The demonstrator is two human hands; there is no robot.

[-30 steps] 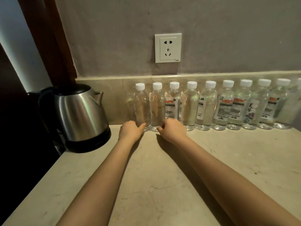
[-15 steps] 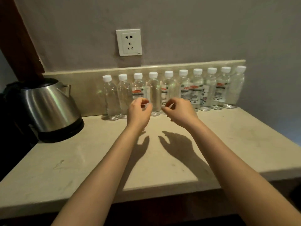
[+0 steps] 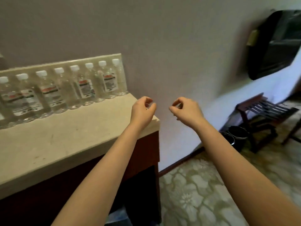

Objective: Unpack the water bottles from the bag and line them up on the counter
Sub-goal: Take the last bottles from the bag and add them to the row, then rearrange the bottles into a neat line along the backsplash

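Note:
Several clear water bottles (image 3: 84, 87) with white caps stand in a row against the backsplash on the beige counter (image 3: 65, 141). My left hand (image 3: 142, 110) hovers over the counter's right end, fingers loosely curled, holding nothing. My right hand (image 3: 185, 109) hangs in the air past the counter's end, in front of the wall, also loosely curled and holding nothing. Neither hand touches a bottle. No bag is clearly in view.
Dark wooden cabinet (image 3: 140, 163) under the counter. To the right, a wooden luggage rack (image 3: 262, 115) and two dark round bins (image 3: 236, 136) on patterned carpet (image 3: 195, 193). A black wall-mounted object (image 3: 273, 44) hangs at the upper right.
The view has swung right, away from the kettle and socket. Both hands have drawn back from the bottle row and moved right, past the counter's end.

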